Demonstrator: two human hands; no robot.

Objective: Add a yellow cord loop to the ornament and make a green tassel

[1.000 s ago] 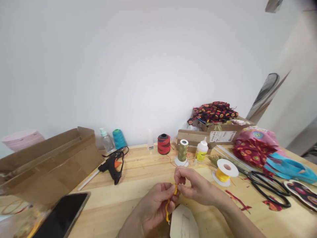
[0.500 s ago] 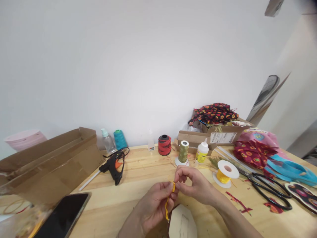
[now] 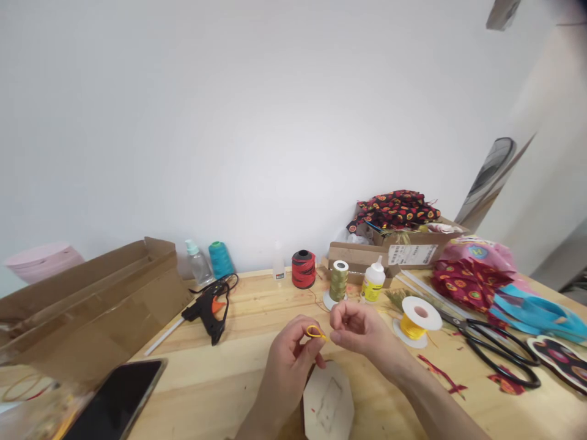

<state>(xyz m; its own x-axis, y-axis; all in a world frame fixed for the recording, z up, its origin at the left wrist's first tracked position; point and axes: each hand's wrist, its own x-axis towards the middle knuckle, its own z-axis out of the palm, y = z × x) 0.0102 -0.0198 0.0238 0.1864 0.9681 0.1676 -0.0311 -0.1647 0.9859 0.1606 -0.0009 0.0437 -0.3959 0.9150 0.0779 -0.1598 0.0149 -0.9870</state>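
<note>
My left hand (image 3: 293, 360) pinches a yellow cord (image 3: 314, 330), which is bent into a small loop above the fingers. Close on its right, my right hand (image 3: 358, 330) has thumb and forefinger pressed together at the cord's end, by what looks like a knot. Under both hands lies a pale, many-sided board (image 3: 329, 400) with a dark edge and faint marks on its face. A white spool of yellow cord (image 3: 414, 329) stands just right of my right hand.
Scissors (image 3: 499, 351) and fabric scraps (image 3: 443, 374) lie at right. Along the back stand a glue bottle (image 3: 373, 281), green thread (image 3: 339, 281) and red-black thread (image 3: 303, 269). A glue gun (image 3: 208, 311), a phone (image 3: 117, 400) and a cardboard box (image 3: 110, 305) are at left.
The cord, which hung down below my left hand, now forms a loop above its fingers. My right hand has drawn slightly right, and the board shows more fully.
</note>
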